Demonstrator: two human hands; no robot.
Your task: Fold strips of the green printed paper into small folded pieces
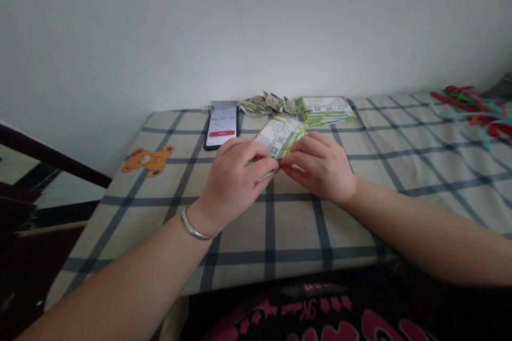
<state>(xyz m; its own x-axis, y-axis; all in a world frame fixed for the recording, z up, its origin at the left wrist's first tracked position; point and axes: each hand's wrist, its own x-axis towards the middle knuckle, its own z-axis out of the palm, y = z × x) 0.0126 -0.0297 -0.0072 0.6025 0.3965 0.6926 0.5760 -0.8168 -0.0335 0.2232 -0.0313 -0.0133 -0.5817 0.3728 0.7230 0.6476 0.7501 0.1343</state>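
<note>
My left hand [236, 176] and my right hand [320, 165] meet at the middle of the checked cloth. Both pinch the near edge of a green and white printed paper sheet [280, 136] that lies flat and points away from me. Fingers of both hands are closed on that edge. A silver bangle sits on my left wrist. Behind the sheet, by the wall, lie several small folded paper pieces [266, 103] in the same print and a stack of flat printed sheets [326, 109].
A phone [221, 127] showing a timer screen lies left of the sheet. The cloth [400, 160] has a bear print [149, 160] at its left. Red and teal cords [476, 109] lie at the far right. A white wall stands behind the table.
</note>
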